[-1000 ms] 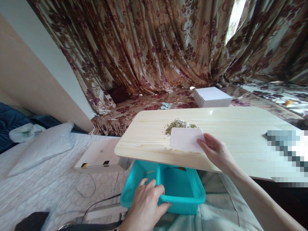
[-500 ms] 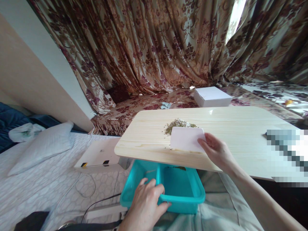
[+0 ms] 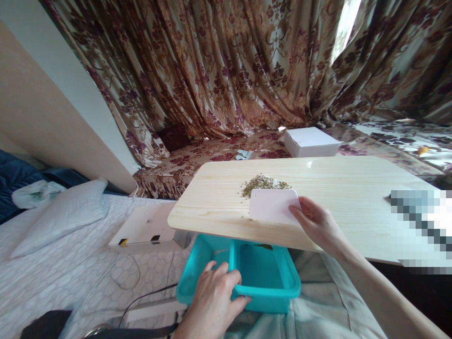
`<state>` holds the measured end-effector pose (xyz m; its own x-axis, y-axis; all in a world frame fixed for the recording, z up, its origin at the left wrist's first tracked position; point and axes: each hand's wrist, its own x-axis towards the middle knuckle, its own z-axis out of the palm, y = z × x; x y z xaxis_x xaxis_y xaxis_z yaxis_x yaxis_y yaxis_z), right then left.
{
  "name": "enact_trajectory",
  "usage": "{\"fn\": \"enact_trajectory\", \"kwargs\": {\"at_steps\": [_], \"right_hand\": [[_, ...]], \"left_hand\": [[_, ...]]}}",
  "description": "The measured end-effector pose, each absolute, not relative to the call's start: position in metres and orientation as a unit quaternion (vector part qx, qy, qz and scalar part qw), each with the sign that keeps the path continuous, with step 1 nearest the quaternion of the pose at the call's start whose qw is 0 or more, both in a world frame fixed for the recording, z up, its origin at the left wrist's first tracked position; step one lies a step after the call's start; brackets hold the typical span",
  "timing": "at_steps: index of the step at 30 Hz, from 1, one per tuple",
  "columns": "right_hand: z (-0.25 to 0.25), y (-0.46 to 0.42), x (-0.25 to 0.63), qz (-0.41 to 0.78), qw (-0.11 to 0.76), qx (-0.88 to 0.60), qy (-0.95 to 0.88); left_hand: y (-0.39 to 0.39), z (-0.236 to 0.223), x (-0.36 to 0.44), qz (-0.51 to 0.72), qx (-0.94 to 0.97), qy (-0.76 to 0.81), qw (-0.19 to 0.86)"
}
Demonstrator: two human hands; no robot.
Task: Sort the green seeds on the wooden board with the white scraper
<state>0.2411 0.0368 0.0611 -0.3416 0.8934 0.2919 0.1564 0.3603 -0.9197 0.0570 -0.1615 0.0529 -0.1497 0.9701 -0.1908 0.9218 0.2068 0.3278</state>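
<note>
We hold the white card (image 3: pixel 273 206) just on the near side of the pile of greenish bits (image 3: pixel 259 182), close to the near edge of the table (image 3: pixel 353 197), its right end pinched in our right hand (image 3: pixel 314 217). Below that edge, our left hand (image 3: pixel 215 289), half curled, clasps the near rim of the teal bin (image 3: pixel 270 301).
</note>
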Motion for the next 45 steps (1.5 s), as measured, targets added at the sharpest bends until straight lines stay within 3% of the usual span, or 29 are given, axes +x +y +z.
{"fn": "enact_trajectory", "kwargs": {"at_steps": [20,26,45], "right_hand": [[0.062,0.032,0.246,0.473,0.38,-0.34,-0.718],[0.062,0.032,0.247,0.446,0.436,-0.369,-0.689],[0.05,0.048,0.236,0.384,0.453,-0.389,-0.704]], "left_hand": [[-0.16,0.061,0.059,0.054,0.617,0.761,0.194],[-0.159,0.06,0.058,0.057,0.617,0.761,0.191],[-0.145,0.059,0.077,0.056,0.683,0.709,0.165]]}}
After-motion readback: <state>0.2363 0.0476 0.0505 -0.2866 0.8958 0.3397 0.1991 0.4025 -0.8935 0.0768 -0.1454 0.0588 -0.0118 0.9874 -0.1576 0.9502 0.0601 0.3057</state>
